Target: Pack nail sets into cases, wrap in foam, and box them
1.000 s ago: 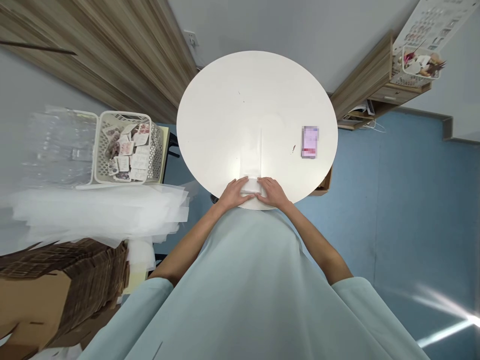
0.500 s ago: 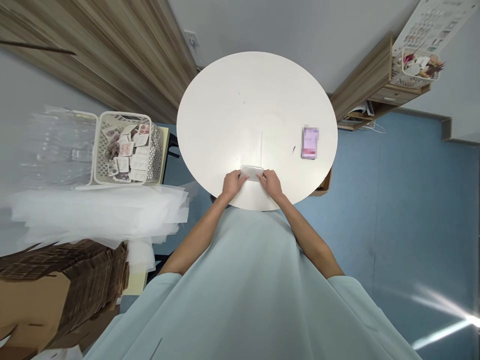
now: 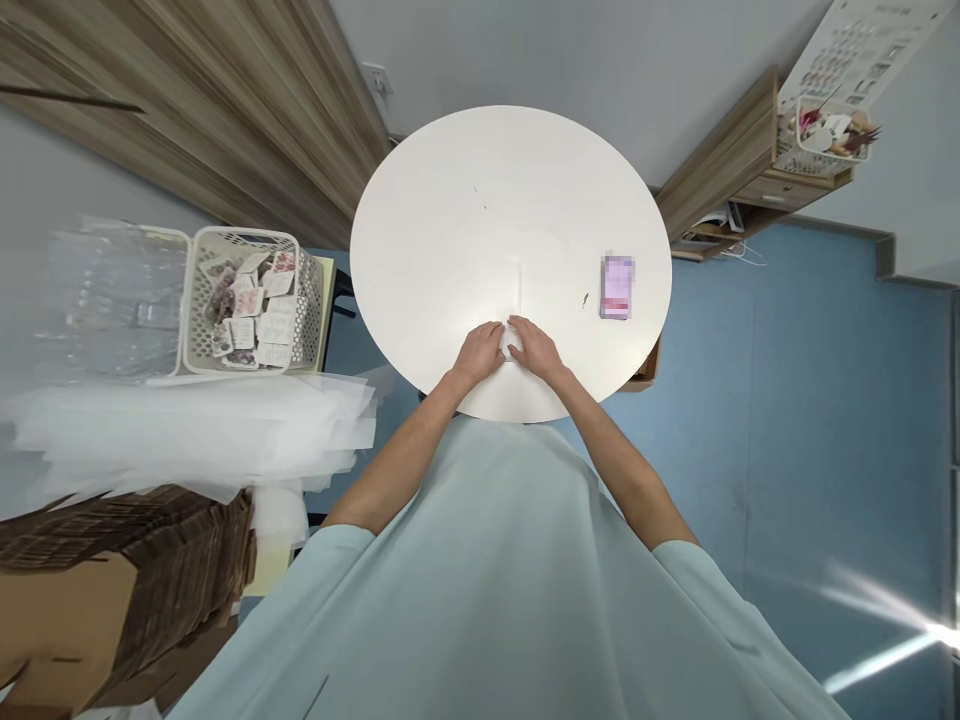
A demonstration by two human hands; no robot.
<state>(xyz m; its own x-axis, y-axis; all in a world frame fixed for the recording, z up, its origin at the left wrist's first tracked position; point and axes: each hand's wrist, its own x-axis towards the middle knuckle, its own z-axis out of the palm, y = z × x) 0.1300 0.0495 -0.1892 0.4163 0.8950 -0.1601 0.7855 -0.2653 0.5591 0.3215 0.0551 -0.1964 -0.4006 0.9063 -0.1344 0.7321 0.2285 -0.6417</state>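
Note:
Near the front edge of the round white table [image 3: 427, 240], my left hand [image 3: 481, 354] and my right hand [image 3: 535, 350] face each other over a small, flat, folded whitish sheet [image 3: 511, 344]. Its ends lie under my curled fingers, and only a narrow strip shows between the hands. Whether it is paper, foam or plastic I cannot tell. Just beyond my fingertips, a faint straight-edged outline [image 3: 517, 285] marks the table top, perhaps a clear film. A phone-like pink and purple rectangle [image 3: 616, 288], blurred out, lies to the right, away from both hands.
On the left stand a white basket [image 3: 298, 310] of printed cards or packets, a heap of clear plastic [image 3: 120, 300], a stack of white sheets [image 3: 202, 425] and folded cardboard [image 3: 67, 610]. A wooden cabinet [image 3: 772, 185] with another basket [image 3: 802, 155] is at the far right.
Both hands have moved closer together and slightly forward over the folded sheet. My fingers now cover most of it, where its middle was wide in view before.

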